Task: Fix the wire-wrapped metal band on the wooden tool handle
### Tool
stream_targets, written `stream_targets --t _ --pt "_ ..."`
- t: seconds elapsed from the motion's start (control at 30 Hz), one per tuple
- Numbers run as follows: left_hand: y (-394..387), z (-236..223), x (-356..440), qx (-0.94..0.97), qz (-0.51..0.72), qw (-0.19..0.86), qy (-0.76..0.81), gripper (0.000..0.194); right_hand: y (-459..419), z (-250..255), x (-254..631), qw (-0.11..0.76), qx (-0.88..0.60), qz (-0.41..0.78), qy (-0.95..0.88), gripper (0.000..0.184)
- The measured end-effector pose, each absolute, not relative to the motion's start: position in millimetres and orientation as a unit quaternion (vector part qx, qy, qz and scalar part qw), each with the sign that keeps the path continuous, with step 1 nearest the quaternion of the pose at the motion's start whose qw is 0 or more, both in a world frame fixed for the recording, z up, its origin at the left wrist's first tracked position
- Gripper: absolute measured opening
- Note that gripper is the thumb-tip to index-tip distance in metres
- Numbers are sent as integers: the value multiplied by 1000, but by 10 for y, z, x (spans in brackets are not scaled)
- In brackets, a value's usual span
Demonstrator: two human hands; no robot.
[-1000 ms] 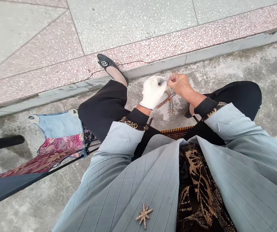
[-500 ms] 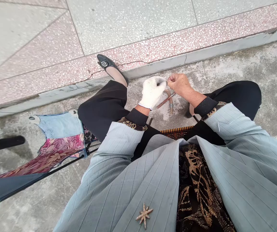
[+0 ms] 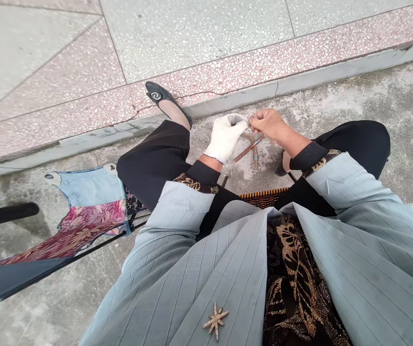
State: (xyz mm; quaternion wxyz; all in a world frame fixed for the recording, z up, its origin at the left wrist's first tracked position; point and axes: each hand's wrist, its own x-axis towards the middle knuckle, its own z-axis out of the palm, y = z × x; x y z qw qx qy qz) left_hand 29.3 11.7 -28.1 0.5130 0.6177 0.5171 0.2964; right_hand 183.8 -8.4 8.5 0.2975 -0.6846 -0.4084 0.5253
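Note:
My left hand (image 3: pixel 225 137), in a white knit glove, is closed in a pinch with its thumb and forefinger together. Close beside it, my bare right hand (image 3: pixel 269 126) also pinches, and the fingertips of both hands nearly meet. Something thin and small seems to be between them, too fine to make out. Just below the fingers, a curved brown rod-like piece (image 3: pixel 255 156) shows over the concrete. Crossing it at a slant is a straight reddish-brown stick (image 3: pixel 244 152). Whether these two pieces are joined I cannot tell, since the hands partly cover their upper ends.
A folding chair with a patchwork cloth seat (image 3: pixel 93 211) stands at the left. A woven seat edge (image 3: pixel 264 197) shows between my legs. Ahead, a low concrete step (image 3: pixel 242 98) borders terrazzo paving (image 3: pixel 199 38). My black shoe (image 3: pixel 157 91) rests against it.
Both hands have shifted only slightly, with the gloved fingers tilting a little and the right wrist moving slightly right. The pieces on the ground look the same.

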Motion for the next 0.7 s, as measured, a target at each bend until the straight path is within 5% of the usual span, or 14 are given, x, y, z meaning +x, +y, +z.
stream_targets --t 0.23,0.7 --pt "78 -259 307 576 318 572 489 16 -40 53 1921 300 -653 589 -370 25" --pt "117 -305 293 652 278 456 538 16 -133 5 1770 269 -716 347 -543 11"
